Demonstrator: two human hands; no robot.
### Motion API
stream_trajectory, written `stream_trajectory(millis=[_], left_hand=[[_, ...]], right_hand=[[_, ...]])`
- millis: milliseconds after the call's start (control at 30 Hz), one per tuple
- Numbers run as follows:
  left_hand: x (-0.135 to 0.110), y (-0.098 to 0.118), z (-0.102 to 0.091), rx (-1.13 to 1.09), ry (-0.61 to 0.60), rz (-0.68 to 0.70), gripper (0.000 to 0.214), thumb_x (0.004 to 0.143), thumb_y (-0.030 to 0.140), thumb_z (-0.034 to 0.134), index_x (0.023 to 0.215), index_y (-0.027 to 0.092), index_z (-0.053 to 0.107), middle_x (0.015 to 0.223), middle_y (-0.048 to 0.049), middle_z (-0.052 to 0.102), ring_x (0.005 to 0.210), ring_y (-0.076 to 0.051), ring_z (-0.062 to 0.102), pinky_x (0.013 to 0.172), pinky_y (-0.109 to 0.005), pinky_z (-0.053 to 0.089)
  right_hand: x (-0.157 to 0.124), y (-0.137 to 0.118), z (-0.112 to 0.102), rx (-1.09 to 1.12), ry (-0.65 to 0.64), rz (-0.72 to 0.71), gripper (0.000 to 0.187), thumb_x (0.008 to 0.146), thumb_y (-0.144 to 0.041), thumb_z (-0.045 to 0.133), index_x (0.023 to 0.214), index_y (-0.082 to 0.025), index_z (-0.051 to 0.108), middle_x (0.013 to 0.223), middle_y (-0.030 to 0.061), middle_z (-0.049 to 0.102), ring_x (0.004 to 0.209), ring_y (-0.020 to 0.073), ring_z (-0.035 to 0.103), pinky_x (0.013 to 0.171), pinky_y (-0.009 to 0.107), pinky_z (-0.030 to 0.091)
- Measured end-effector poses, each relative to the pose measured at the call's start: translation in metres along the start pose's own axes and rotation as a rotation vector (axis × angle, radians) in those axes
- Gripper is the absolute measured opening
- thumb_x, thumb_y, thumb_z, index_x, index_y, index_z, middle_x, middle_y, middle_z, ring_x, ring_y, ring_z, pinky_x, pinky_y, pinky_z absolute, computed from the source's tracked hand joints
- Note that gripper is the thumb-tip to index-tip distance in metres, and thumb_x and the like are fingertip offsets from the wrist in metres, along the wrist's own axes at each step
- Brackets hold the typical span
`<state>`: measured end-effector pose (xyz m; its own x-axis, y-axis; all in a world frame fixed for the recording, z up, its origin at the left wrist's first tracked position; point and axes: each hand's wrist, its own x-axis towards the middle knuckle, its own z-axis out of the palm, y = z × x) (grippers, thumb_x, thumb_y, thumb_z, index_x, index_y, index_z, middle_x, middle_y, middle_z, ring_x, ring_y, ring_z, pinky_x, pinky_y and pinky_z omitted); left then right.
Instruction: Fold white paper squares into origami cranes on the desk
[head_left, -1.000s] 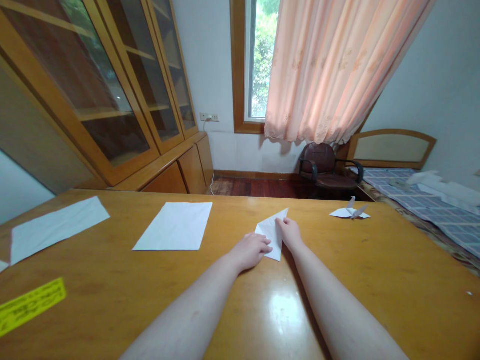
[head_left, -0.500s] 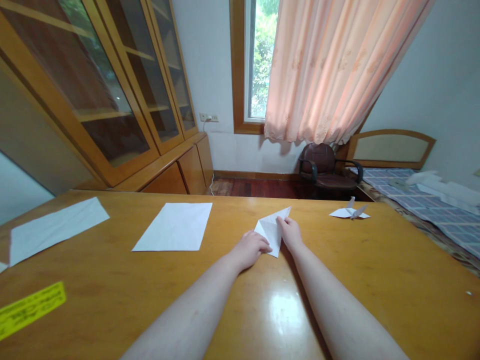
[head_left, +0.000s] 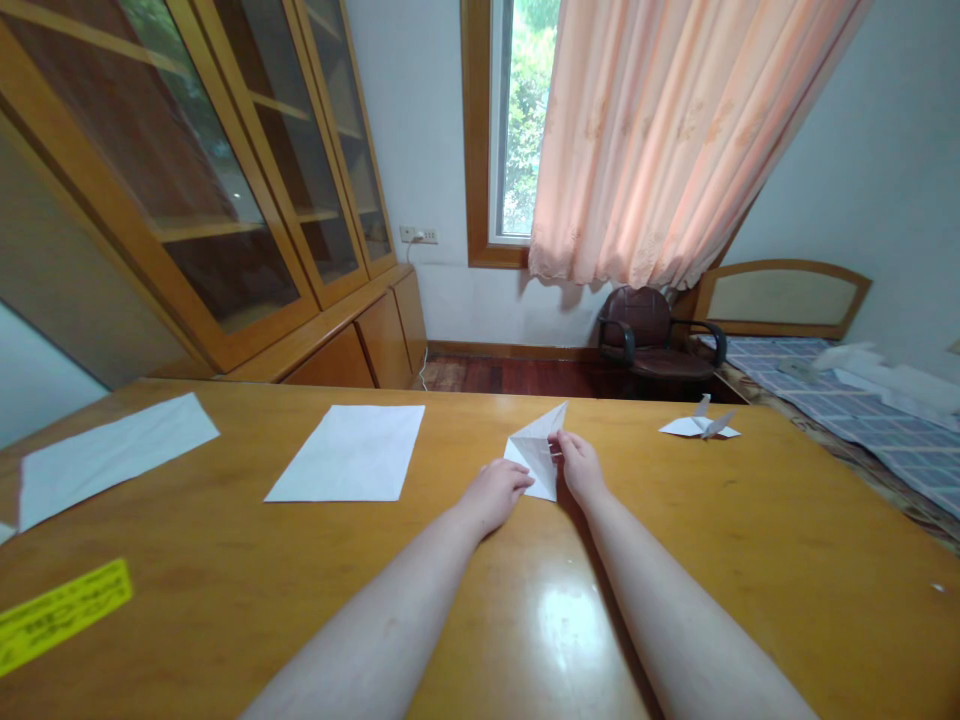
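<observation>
A piece of white folded paper [head_left: 534, 452] lies on the wooden table in front of me, with one pointed corner toward the far edge. My left hand [head_left: 495, 492] holds its lower left part against the table, fingers bent over it. At the paper's right edge, my right hand [head_left: 581, 468] pinches a raised flap between thumb and fingers. Part of the lower edge is hidden behind my left fingers. A folded paper crane [head_left: 701, 426] sits on the table farther right, touched by neither hand.
Left of my hands lies a flat white sheet [head_left: 349, 455], with a longer white sheet [head_left: 116, 460] beyond it. A yellow label [head_left: 67, 615] is at the near left. Behind the table are a glass-door cabinet [head_left: 300, 290], a brown chair [head_left: 641, 330] and a bed [head_left: 795, 370].
The folded paper has shifted slightly left and away from me, and its right flap is lifted more. My left hand has slid a little left along the lower part.
</observation>
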<state>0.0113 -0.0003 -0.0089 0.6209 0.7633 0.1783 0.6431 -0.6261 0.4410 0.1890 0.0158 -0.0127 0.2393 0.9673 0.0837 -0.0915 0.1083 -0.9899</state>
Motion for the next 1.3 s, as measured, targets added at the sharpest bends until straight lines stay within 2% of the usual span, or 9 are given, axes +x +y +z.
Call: stream_trajectory(millis=[233,433,533,700,833,1033,1200,1300], left_hand=[[-0.004,0.003,-0.004,0.096,0.037,-0.170,0.033,0.081,0.032,0.057,0.113,0.029,0.063,0.124,-0.0028,0.058,0.115,-0.023,0.047,0.101,-0.040,0.034],[-0.003,0.003,-0.004,0.135,0.000,-0.283,0.041,0.079,0.041,0.058,0.119,0.030,0.058,0.132,-0.0023,0.052,0.129,-0.027,0.034,0.111,-0.052,0.014],[-0.002,0.003,-0.005,0.130,0.010,-0.334,0.052,0.076,0.045,0.058,0.125,0.027,0.052,0.135,-0.0046,0.049,0.132,-0.029,0.030,0.111,-0.052,0.011],[-0.002,0.002,-0.004,0.104,0.021,-0.431,0.078,0.073,0.050,0.058,0.140,0.020,0.031,0.141,-0.0112,0.042,0.135,-0.031,0.026,0.111,-0.053,0.010],[-0.002,0.002,-0.003,0.106,0.026,-0.436,0.083,0.073,0.051,0.058,0.142,0.020,0.024,0.141,-0.0117,0.041,0.136,-0.031,0.023,0.111,-0.053,0.009],[-0.002,0.003,-0.004,0.086,0.033,-0.443,0.085,0.072,0.050,0.058,0.142,0.018,0.024,0.145,-0.0124,0.036,0.136,-0.031,0.023,0.111,-0.052,0.011],[-0.002,0.002,-0.005,0.084,0.027,-0.416,0.085,0.074,0.049,0.055,0.144,0.017,0.019,0.146,-0.0132,0.033,0.136,-0.030,0.022,0.111,-0.051,0.010],[-0.002,0.002,-0.004,0.073,0.022,-0.404,0.085,0.074,0.049,0.055,0.144,0.018,0.019,0.147,-0.0123,0.032,0.137,-0.030,0.020,0.112,-0.052,0.008]], right_hand=[[-0.002,0.002,0.000,-0.069,-0.073,0.004,0.049,0.070,-0.064,0.057,0.074,-0.015,0.066,0.065,0.0045,0.063,0.059,0.0155,0.056,0.055,0.027,0.043],[-0.003,0.001,0.000,-0.221,-0.161,-0.032,0.045,0.074,-0.057,0.054,0.071,-0.015,0.067,0.065,0.0043,0.064,0.059,0.0157,0.055,0.057,0.026,0.042],[-0.005,-0.002,0.001,-0.348,-0.217,-0.064,0.039,0.075,-0.051,0.053,0.068,-0.016,0.067,0.063,0.0029,0.064,0.062,0.0165,0.056,0.059,0.026,0.041],[-0.010,-0.006,0.002,-0.434,-0.296,-0.088,0.031,0.076,-0.043,0.054,0.068,-0.017,0.069,0.066,0.0030,0.067,0.065,0.0173,0.058,0.061,0.026,0.042],[-0.010,-0.003,0.003,-0.489,-0.356,-0.149,0.029,0.076,-0.041,0.055,0.074,-0.017,0.072,0.073,0.0044,0.069,0.071,0.0186,0.060,0.066,0.027,0.043],[-0.008,0.000,0.003,-0.558,-0.404,-0.167,0.025,0.075,-0.036,0.059,0.074,-0.017,0.073,0.068,0.0039,0.070,0.065,0.0184,0.060,0.064,0.029,0.046],[-0.011,-0.003,0.003,-0.480,-0.492,-0.148,0.026,0.074,-0.028,0.058,0.094,-0.020,0.073,0.095,0.0049,0.072,0.090,0.0250,0.065,0.085,0.038,0.048],[-0.012,-0.004,0.004,-0.472,-0.501,-0.144,0.027,0.073,-0.025,0.057,0.095,-0.021,0.072,0.099,0.0050,0.072,0.095,0.0262,0.064,0.090,0.042,0.046]])
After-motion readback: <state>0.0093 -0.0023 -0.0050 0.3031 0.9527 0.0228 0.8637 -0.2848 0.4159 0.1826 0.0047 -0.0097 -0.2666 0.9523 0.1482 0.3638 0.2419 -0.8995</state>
